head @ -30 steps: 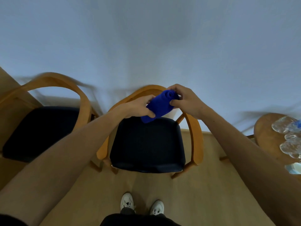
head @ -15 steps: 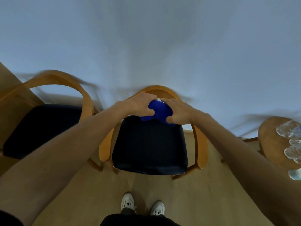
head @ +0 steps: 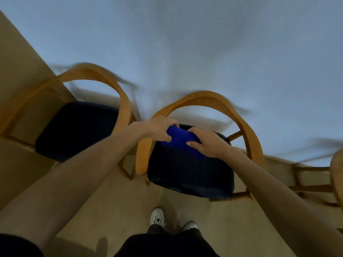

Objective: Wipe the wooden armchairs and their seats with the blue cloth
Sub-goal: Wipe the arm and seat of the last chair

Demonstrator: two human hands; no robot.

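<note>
Two wooden armchairs with dark seats stand against the wall. The blue cloth (head: 181, 139) lies bunched at the back of the dark seat (head: 189, 173) of the right armchair (head: 206, 98). My left hand (head: 161, 129) grips the cloth's left end with curled fingers. My right hand (head: 207, 142) lies over its right side, fingers curled on it, pressing it against the seat. The left armchair (head: 96, 75) with its dark seat (head: 74, 127) stands beside it, untouched.
A pale wall rises close behind both chairs. A wooden table edge (head: 336, 175) and its leg rails (head: 311, 186) show at the far right. My white shoes (head: 157, 217) stand on the tan floor just before the right chair.
Both hands have come down with the cloth from above the backrest onto the back of the right chair's seat. The view has swung, so the table slid toward the right edge.
</note>
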